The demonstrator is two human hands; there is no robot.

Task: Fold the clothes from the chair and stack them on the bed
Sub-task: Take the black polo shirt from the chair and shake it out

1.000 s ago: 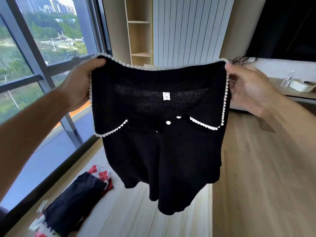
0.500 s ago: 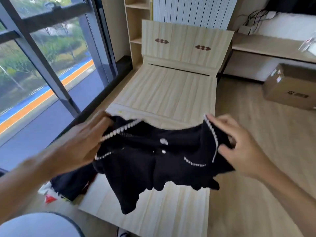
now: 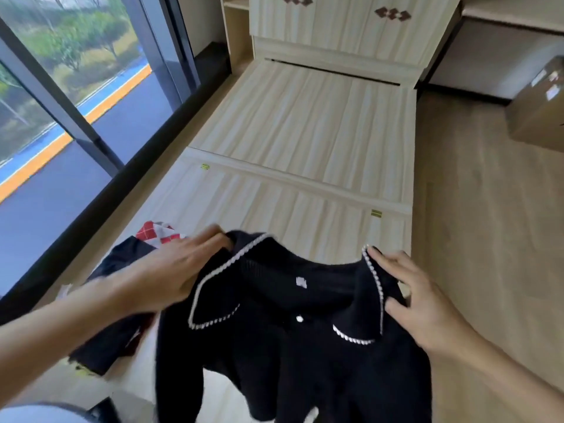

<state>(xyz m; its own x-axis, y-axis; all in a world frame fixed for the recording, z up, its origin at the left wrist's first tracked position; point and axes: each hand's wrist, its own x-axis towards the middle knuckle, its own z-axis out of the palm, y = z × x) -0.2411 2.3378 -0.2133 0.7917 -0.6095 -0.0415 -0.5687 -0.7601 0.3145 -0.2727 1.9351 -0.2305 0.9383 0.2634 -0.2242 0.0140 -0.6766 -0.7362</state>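
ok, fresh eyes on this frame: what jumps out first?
The black top with its white-beaded collar fills the lower centre, held at the shoulders by the left hand and right hand above the foot of the bare wooden bed. Just left of it, a dark clothes pile with a red-and-white checked piece lies at the bed's edge nearest the window.

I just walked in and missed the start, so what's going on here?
A person holds a black top by its shoulders, left hand on one side, right hand on the other, over the foot of the bare wooden bed. It hangs unfolded. A pile of dark and red-checked clothes lies on the bed beside the left hand.
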